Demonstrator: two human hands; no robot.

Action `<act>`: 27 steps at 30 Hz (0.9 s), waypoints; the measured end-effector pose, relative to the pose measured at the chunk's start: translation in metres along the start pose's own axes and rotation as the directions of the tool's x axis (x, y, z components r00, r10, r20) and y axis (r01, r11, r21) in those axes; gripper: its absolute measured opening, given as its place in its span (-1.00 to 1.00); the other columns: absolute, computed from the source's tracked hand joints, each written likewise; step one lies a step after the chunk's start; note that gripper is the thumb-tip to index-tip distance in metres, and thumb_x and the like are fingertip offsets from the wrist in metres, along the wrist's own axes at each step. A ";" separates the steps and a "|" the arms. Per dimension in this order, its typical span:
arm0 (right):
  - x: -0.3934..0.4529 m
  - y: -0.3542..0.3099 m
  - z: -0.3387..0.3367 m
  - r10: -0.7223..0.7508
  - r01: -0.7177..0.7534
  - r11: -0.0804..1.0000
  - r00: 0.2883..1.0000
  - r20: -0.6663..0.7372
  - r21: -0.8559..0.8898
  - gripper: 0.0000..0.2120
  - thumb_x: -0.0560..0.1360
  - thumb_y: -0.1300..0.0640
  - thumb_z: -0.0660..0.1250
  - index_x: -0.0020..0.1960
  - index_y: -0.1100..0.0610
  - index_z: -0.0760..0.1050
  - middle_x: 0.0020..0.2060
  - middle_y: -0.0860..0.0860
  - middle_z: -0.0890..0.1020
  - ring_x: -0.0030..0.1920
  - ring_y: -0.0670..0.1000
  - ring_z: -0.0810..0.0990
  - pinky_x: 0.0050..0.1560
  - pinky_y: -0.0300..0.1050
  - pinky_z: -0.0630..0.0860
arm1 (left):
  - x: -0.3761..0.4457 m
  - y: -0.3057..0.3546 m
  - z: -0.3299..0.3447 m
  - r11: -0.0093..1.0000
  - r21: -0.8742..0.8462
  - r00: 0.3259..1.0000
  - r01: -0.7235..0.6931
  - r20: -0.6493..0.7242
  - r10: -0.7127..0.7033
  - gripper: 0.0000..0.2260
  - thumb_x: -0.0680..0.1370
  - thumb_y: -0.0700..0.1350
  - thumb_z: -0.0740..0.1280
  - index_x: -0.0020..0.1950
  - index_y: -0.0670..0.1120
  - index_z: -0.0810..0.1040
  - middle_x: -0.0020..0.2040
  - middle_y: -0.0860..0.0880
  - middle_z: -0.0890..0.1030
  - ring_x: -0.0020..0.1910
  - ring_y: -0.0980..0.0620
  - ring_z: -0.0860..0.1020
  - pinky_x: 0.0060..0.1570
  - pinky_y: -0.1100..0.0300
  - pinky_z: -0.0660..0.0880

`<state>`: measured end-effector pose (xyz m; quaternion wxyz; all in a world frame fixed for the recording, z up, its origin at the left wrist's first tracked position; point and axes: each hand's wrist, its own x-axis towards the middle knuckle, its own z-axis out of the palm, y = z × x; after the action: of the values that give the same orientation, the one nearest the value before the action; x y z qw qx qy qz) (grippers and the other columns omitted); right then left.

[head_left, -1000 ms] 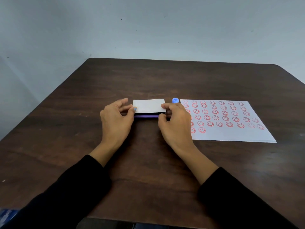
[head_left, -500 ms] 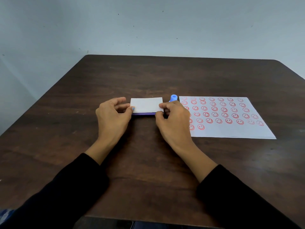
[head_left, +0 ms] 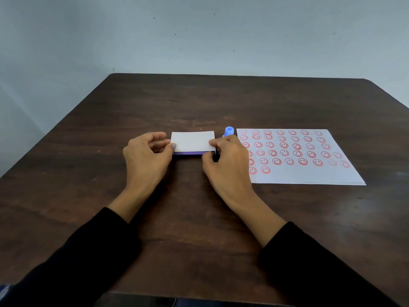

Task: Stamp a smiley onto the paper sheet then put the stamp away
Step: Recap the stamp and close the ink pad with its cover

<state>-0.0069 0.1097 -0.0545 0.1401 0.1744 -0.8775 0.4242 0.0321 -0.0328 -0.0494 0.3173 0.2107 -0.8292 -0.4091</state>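
- Left hand [head_left: 147, 158]: fingertips pinch the left end of the white-lidded ink pad case [head_left: 192, 141].
- Right hand [head_left: 228, 162]: pinches its right end.
- Blue stamp [head_left: 229, 131]: upright beside the smiley paper sheet [head_left: 309, 173].

A dark brown wooden table [head_left: 199, 103] fills most of the view, its grain streaked and faintly glossy. Behind the table's far edge rises a pale grey-blue wall [head_left: 199, 34], flecked with small dark specks.

The desk [head_left: 199, 103] is dark wood, grained, with a dull sheen. The paper sheet [head_left: 309, 173] is matt white. The stamp [head_left: 229, 131] looks like smooth blue plastic. The ink pad case [head_left: 192, 141] has a matt white lid.
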 end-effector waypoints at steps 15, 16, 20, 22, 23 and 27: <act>0.027 0.020 -0.024 -0.021 0.023 0.995 0.999 0.031 -0.093 -0.71 0.53 0.21 0.24 0.25 0.14 0.44 0.06 0.13 0.64 0.08 0.14 0.56 0.11 0.04 0.49 | -0.001 -0.001 0.003 0.987 0.107 0.992 -0.122 0.041 0.118 -0.67 0.51 -0.15 0.28 0.28 -0.02 0.47 0.24 -0.01 0.56 -0.19 0.39 0.43 0.06 0.30 0.34; 0.027 0.020 -0.024 -0.018 0.020 0.996 1.000 0.025 -0.089 -0.72 0.53 0.22 0.24 0.23 0.15 0.45 0.05 0.14 0.65 0.06 0.14 0.57 0.10 0.07 0.50 | -0.001 -0.002 0.003 0.987 0.104 0.992 -0.120 0.045 0.116 -0.67 0.51 -0.15 0.28 0.28 -0.02 0.47 0.24 -0.01 0.56 -0.21 0.38 0.43 0.05 0.30 0.34; 0.023 0.016 -0.026 -0.016 0.018 0.997 0.999 0.031 -0.072 -0.67 0.52 0.20 0.26 0.27 0.14 0.41 0.08 0.13 0.63 0.09 0.14 0.56 0.13 0.06 0.48 | -0.001 -0.002 0.004 0.987 0.105 0.991 -0.125 0.050 0.121 -0.67 0.51 -0.15 0.27 0.28 -0.03 0.46 0.25 -0.02 0.55 -0.32 0.51 0.39 -0.02 0.32 0.35; 0.025 0.016 -0.033 -0.011 0.015 0.996 0.999 0.044 -0.088 -0.56 0.51 0.13 0.28 0.37 0.12 0.30 0.19 0.11 0.56 0.19 0.13 0.49 0.20 0.03 0.41 | -0.001 -0.003 0.003 0.986 0.107 0.991 -0.127 0.054 0.122 -0.67 0.52 -0.16 0.26 0.29 -0.04 0.46 0.27 -0.03 0.54 -0.26 0.54 0.39 -0.01 0.33 0.35; 0.027 0.019 -0.041 -0.014 0.020 0.992 0.999 0.045 -0.123 -0.52 0.51 0.09 0.28 0.39 0.11 0.26 0.27 0.11 0.51 0.26 0.14 0.43 0.25 0.03 0.34 | -0.001 -0.003 0.003 0.985 0.111 0.991 -0.128 0.061 0.122 -0.66 0.52 -0.16 0.26 0.30 -0.05 0.45 0.28 -0.04 0.54 -0.21 0.51 0.41 0.00 0.38 0.34; 0.026 0.050 -0.090 0.051 -0.013 0.909 0.995 0.081 -0.417 -0.44 0.50 -0.12 0.24 0.42 0.04 0.21 0.48 0.11 0.21 0.49 0.14 0.10 0.43 0.13 0.05 | 0.000 -0.006 0.005 0.982 0.143 0.986 -0.122 0.129 0.104 -0.62 0.53 -0.16 0.24 0.36 -0.06 0.37 0.33 -0.04 0.48 -0.01 0.36 0.39 0.07 0.38 0.28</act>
<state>-0.0425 0.2049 -0.0250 0.1274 0.1451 -0.9559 0.2215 0.0290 -0.0336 -0.0566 0.2726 0.1615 -0.8860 -0.3385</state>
